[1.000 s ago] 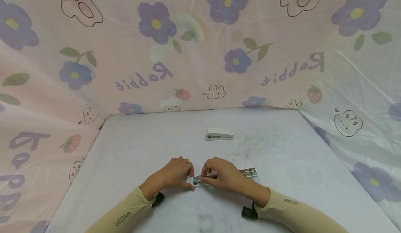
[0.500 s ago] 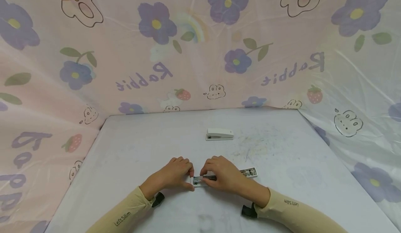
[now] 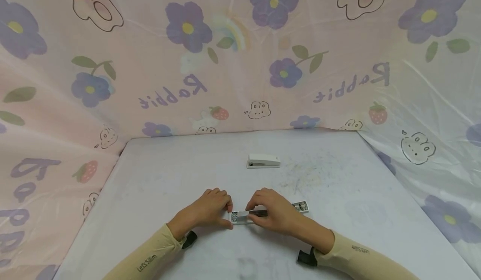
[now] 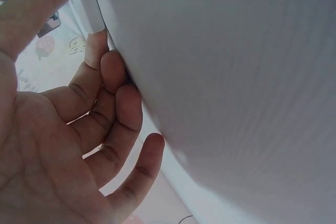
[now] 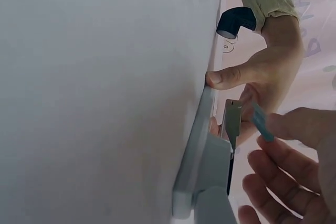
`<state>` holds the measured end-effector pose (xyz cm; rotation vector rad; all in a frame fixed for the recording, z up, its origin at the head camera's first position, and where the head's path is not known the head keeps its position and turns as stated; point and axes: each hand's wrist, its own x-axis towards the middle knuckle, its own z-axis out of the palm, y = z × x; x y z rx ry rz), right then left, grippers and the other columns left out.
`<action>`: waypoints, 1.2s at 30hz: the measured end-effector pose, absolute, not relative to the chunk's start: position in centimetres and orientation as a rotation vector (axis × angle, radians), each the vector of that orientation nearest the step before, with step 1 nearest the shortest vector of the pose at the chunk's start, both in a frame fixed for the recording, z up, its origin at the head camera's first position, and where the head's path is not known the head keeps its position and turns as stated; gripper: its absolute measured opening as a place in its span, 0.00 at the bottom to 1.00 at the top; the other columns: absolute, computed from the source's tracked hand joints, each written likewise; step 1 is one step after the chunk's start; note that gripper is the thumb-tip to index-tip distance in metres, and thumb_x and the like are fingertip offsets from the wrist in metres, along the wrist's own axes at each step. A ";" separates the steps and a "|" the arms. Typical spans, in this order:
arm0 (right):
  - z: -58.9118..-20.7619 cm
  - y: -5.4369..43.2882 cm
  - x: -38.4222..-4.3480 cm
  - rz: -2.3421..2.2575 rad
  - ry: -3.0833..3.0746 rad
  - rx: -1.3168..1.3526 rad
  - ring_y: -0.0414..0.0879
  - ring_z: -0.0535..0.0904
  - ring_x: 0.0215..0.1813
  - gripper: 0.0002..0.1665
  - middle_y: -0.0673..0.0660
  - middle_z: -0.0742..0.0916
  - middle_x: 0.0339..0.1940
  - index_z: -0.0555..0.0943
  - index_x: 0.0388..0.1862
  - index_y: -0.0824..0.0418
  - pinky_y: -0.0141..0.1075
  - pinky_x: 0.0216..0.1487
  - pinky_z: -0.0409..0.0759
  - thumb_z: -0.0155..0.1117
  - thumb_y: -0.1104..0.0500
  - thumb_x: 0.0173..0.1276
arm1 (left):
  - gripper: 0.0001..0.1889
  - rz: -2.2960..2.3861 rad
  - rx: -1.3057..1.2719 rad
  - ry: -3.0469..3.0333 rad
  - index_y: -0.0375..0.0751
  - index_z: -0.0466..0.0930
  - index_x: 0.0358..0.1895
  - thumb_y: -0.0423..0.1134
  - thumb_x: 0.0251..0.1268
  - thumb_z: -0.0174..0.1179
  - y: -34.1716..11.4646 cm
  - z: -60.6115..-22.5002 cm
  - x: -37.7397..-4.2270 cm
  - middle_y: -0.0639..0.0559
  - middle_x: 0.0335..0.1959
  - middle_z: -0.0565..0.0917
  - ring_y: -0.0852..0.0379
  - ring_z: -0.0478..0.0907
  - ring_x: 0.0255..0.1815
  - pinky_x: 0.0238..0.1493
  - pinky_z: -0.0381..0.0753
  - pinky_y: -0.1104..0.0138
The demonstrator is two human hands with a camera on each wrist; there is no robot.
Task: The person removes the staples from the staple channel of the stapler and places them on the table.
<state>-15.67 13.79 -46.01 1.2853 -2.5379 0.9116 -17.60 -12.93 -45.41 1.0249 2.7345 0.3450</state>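
An opened white stapler (image 3: 302,207) lies along the table, its metal staple channel (image 5: 232,119) exposed. The left hand (image 3: 210,207) holds the left end of its base between thumb and fingers, and in the left wrist view the other fingers (image 4: 128,108) rest against the table. Above the channel, the right hand (image 3: 272,209) pinches a short blue-grey staple strip (image 5: 260,121) between thumb and forefinger. In the right wrist view the strip is tilted and apart from the channel. The right hand covers the middle of the stapler in the head view.
A second white stapler (image 3: 264,161), closed, stands farther back on the white table (image 3: 180,167). Faint coloured marks stain the tabletop to its right. A patterned curtain (image 3: 233,71) hangs behind and at both sides.
The right hand has shifted slightly to the right along the stapler, away from the left hand, with the strip in its fingers. The left hand has stayed in place.
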 end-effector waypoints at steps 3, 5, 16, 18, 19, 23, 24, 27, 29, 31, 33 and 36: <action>-46.1 14.2 -15.2 0.912 -2.537 1.312 0.36 0.81 0.47 0.09 0.42 0.88 0.43 0.87 0.44 0.51 0.38 0.53 0.82 0.80 0.58 0.68 | 0.21 0.351 1.012 2.729 0.53 0.78 0.38 0.56 0.56 0.82 -12.9 -45.3 -17.5 0.63 0.35 0.72 0.59 0.69 0.44 0.60 0.73 0.51; -46.2 14.5 -14.9 0.918 -2.539 1.328 0.36 0.81 0.48 0.09 0.41 0.87 0.43 0.88 0.44 0.51 0.37 0.53 0.82 0.80 0.58 0.69 | 0.21 0.354 1.009 2.727 0.53 0.78 0.38 0.56 0.56 0.82 -13.0 -45.3 -17.5 0.63 0.36 0.72 0.59 0.69 0.44 0.61 0.73 0.51; -46.9 15.2 -13.8 0.890 -2.613 1.358 0.35 0.78 0.47 0.10 0.39 0.86 0.43 0.88 0.44 0.49 0.37 0.52 0.80 0.81 0.55 0.68 | 0.22 0.355 1.031 2.745 0.55 0.78 0.38 0.57 0.55 0.82 -13.2 -45.6 -17.7 0.64 0.35 0.72 0.61 0.68 0.43 0.59 0.73 0.52; -47.0 15.2 -13.8 0.866 -2.629 1.359 0.35 0.78 0.48 0.10 0.38 0.86 0.44 0.88 0.44 0.48 0.37 0.52 0.79 0.81 0.54 0.67 | 0.22 0.355 1.032 2.748 0.55 0.78 0.38 0.57 0.55 0.82 -13.2 -45.7 -17.7 0.64 0.35 0.72 0.61 0.68 0.43 0.59 0.73 0.52; -47.0 15.2 -13.8 0.851 -2.636 1.361 0.34 0.77 0.48 0.09 0.37 0.86 0.44 0.89 0.44 0.48 0.37 0.52 0.79 0.81 0.54 0.67 | 0.22 0.358 1.031 2.747 0.55 0.78 0.38 0.57 0.55 0.83 -13.2 -45.7 -17.7 0.64 0.35 0.72 0.61 0.68 0.43 0.59 0.73 0.52; -47.1 15.1 -13.8 0.777 -2.641 1.379 0.33 0.77 0.47 0.09 0.37 0.85 0.43 0.89 0.43 0.47 0.37 0.52 0.78 0.82 0.52 0.67 | 0.22 0.366 1.018 2.740 0.55 0.78 0.38 0.56 0.55 0.83 -13.2 -45.8 -17.6 0.64 0.35 0.72 0.60 0.68 0.43 0.59 0.73 0.52; -47.0 15.1 -13.7 0.758 -2.640 1.384 0.34 0.77 0.47 0.09 0.37 0.85 0.42 0.90 0.43 0.47 0.37 0.52 0.78 0.82 0.52 0.67 | 0.22 0.365 1.015 2.738 0.55 0.78 0.38 0.56 0.55 0.83 -13.2 -45.8 -17.6 0.64 0.35 0.72 0.60 0.68 0.43 0.59 0.73 0.52; -46.9 15.0 -13.7 0.713 -2.650 1.390 0.34 0.76 0.47 0.08 0.38 0.84 0.42 0.90 0.43 0.47 0.38 0.52 0.78 0.82 0.52 0.67 | 0.22 0.362 1.013 2.740 0.55 0.78 0.38 0.57 0.55 0.83 -13.1 -45.9 -17.7 0.64 0.35 0.72 0.60 0.69 0.44 0.60 0.73 0.52; -46.8 14.9 -13.7 0.668 -2.656 1.395 0.34 0.76 0.47 0.08 0.38 0.84 0.41 0.90 0.43 0.47 0.37 0.52 0.77 0.81 0.51 0.68 | 0.22 0.358 1.014 2.743 0.55 0.78 0.38 0.57 0.55 0.83 -13.1 -45.9 -17.7 0.64 0.35 0.72 0.60 0.69 0.44 0.60 0.73 0.51; -46.7 14.9 -13.6 0.622 -2.657 1.402 0.34 0.76 0.47 0.08 0.38 0.83 0.41 0.90 0.43 0.47 0.37 0.52 0.77 0.81 0.51 0.68 | 0.22 0.357 1.012 2.744 0.55 0.78 0.38 0.57 0.55 0.83 -13.1 -46.0 -17.8 0.64 0.35 0.72 0.60 0.69 0.43 0.60 0.73 0.52; -46.7 14.9 -13.6 0.574 -2.653 1.414 0.34 0.76 0.46 0.08 0.39 0.83 0.41 0.90 0.42 0.47 0.36 0.50 0.77 0.81 0.50 0.68 | 0.22 0.360 1.011 2.743 0.55 0.78 0.38 0.57 0.55 0.83 -13.0 -46.0 -17.8 0.64 0.35 0.72 0.60 0.68 0.43 0.59 0.73 0.52; -46.5 14.9 -13.5 0.522 -2.655 1.422 0.34 0.76 0.44 0.08 0.40 0.82 0.40 0.90 0.42 0.47 0.35 0.49 0.78 0.82 0.50 0.67 | 0.22 0.365 1.007 2.740 0.55 0.78 0.38 0.57 0.55 0.83 -13.0 -45.8 -17.6 0.63 0.35 0.72 0.60 0.68 0.43 0.58 0.72 0.52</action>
